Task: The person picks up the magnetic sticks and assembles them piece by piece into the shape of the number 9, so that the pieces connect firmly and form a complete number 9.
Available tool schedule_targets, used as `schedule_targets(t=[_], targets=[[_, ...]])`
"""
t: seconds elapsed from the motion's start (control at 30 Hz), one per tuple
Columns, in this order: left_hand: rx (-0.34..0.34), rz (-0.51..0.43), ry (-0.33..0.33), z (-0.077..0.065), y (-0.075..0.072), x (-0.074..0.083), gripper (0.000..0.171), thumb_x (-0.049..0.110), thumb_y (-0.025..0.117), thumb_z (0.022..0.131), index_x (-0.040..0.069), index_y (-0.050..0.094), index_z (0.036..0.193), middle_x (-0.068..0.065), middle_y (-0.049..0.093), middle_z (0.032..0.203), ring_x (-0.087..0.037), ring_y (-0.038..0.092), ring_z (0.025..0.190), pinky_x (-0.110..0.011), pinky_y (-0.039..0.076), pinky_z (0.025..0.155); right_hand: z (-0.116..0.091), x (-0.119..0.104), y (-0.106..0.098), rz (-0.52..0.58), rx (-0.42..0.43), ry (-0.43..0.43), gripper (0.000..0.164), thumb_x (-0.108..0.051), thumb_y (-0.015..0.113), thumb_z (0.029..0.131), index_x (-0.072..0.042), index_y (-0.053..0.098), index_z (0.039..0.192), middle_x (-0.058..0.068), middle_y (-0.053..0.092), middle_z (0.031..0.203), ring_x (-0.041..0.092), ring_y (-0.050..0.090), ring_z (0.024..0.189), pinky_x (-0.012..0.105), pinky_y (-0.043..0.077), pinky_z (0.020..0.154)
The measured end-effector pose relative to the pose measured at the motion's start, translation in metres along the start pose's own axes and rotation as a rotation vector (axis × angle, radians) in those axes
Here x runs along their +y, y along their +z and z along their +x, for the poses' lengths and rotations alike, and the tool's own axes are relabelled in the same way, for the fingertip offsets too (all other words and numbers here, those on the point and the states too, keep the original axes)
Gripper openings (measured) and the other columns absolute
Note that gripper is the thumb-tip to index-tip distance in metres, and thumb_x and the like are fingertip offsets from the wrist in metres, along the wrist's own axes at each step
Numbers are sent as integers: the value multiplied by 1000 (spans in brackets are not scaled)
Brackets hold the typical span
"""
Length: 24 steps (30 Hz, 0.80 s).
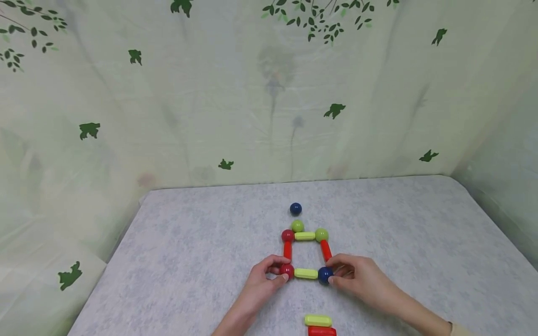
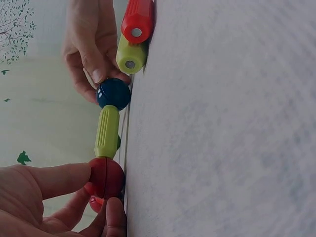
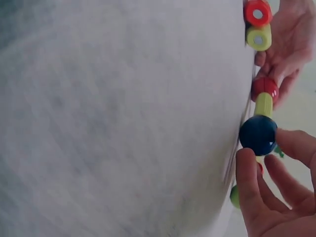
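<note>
A four-sided frame of magnetic rods and balls lies on the table. My left hand [image 1: 261,279] pinches the near-left red ball [image 2: 105,177] between thumb and fingers. At the near-right corner my right hand [image 1: 362,280] holds a blue ball [image 3: 258,135] with its fingertips. Between these two balls runs a yellow-green rod [image 1: 306,274]. Red rods form the left side [image 1: 287,250] and right side [image 1: 326,251]. A far red ball [image 1: 287,235] and a green ball [image 1: 322,234] join another yellow-green rod [image 1: 305,236]. The right rod's near end is partly behind my fingers.
Another green ball [image 1: 297,226] sits just behind the far red ball, apparently against it. Farther back is a loose blue ball [image 1: 296,208]. Nearer me, a spare yellow-green rod [image 1: 318,320] and a red rod [image 1: 322,331] lie side by side on the grey table [image 1: 189,261].
</note>
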<state>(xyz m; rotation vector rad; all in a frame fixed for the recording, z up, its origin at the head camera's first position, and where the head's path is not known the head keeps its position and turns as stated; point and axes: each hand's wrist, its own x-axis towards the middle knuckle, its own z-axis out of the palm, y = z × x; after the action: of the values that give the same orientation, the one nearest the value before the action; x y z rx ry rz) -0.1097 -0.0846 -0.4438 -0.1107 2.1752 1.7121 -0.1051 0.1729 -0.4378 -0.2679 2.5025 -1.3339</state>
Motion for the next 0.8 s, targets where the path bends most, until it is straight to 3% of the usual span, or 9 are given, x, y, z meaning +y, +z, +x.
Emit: schedule_targets(t=[0.23, 0.5, 0.8], targets=[[1, -2, 6, 0, -2, -1, 31, 2, 69, 86, 12, 67, 116, -6, 58, 101, -23, 49, 94, -33, 42, 73, 18, -2, -10, 24, 147, 81, 16, -10, 68, 91, -6, 67, 107, -1, 66, 86, 16, 60, 73, 29, 52, 64], [10, 4, 15, 0, 0, -2, 32, 3, 70, 85, 13, 68, 115, -5, 59, 101, -22, 50, 94, -32, 43, 73, 40, -5, -8, 143, 74, 188, 30, -15, 68, 91, 0, 61, 116, 5, 67, 74, 20, 62, 66, 34, 54, 62], [8, 3, -9, 2, 0, -1, 32, 2, 70, 86, 13, 67, 116, -5, 58, 100, -22, 49, 94, -33, 43, 73, 38, -2, -8, 182, 37, 121, 26, -11, 66, 92, -3, 56, 114, 6, 68, 79, 21, 62, 69, 35, 54, 63]])
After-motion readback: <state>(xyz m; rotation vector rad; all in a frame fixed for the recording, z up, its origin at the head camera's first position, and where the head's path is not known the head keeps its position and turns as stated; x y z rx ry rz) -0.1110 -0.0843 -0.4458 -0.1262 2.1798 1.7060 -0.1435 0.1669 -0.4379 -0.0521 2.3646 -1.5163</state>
